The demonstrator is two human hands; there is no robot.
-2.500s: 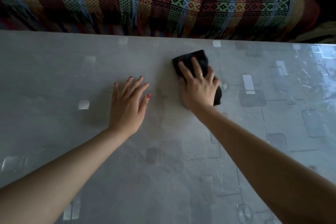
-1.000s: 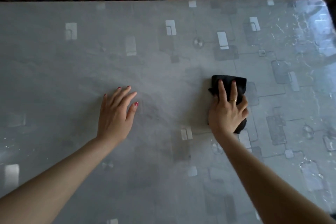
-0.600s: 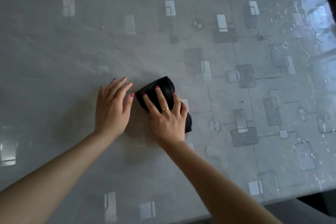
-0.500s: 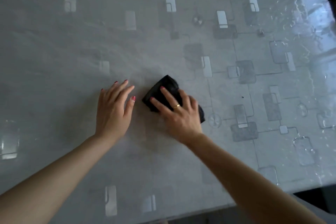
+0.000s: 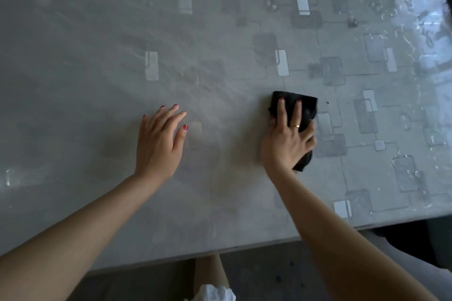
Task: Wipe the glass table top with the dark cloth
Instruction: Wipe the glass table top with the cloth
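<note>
Two bare hands lie on the glass table top [image 5: 220, 39], a smooth grey sheet printed with pale and dark rounded rectangles joined by thin lines, glossy with window glare toward 2 o'clock. The left hand [image 5: 159, 144] rests flat just left of centre, fingers straight and slightly fanned, red nails showing, holding nothing. The right hand [image 5: 287, 139], at 3 o'clock from it and well apart, presses down on the cloth [image 5: 305, 107], a soft, dark, bunched wad poking out beyond the fingertips and by the heel of the palm. Its fingers are spread over the fabric, a gold ring [image 5: 295, 126] on one. Nothing else stands on the table. At 6 o'clock, past the near edge, a leg [image 5: 210, 271] and crumpled white fabric [image 5: 215, 293] show above dark floor [image 5: 264, 273].
</note>
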